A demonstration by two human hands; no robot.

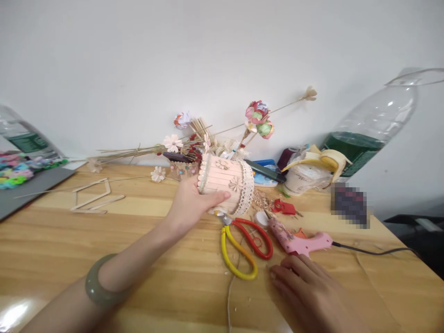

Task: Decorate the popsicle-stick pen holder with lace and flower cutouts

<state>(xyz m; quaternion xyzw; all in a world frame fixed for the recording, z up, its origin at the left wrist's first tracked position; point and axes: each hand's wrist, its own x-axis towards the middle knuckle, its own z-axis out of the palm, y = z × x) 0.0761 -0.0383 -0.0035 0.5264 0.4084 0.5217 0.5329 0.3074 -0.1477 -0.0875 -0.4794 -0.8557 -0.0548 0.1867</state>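
Observation:
My left hand is closed round a small holder made of popsicle sticks. The holder lies tipped on its side, with lace trim and little wooden flowers on it. A jade-green bangle sits on that wrist. My right hand rests flat on the wooden table with its fingers stretched out, holding nothing. It lies just below a pink hot glue gun, whose cord runs off to the right. Scissors with one red and one yellow handle lie between my two hands.
Dried stems, paper flowers and loose sticks lie along the back. A banana peel rests on a cup at right, beside a large clear bottle. Another bottle and colourful pieces are at far left. A small red item lies near the glue gun.

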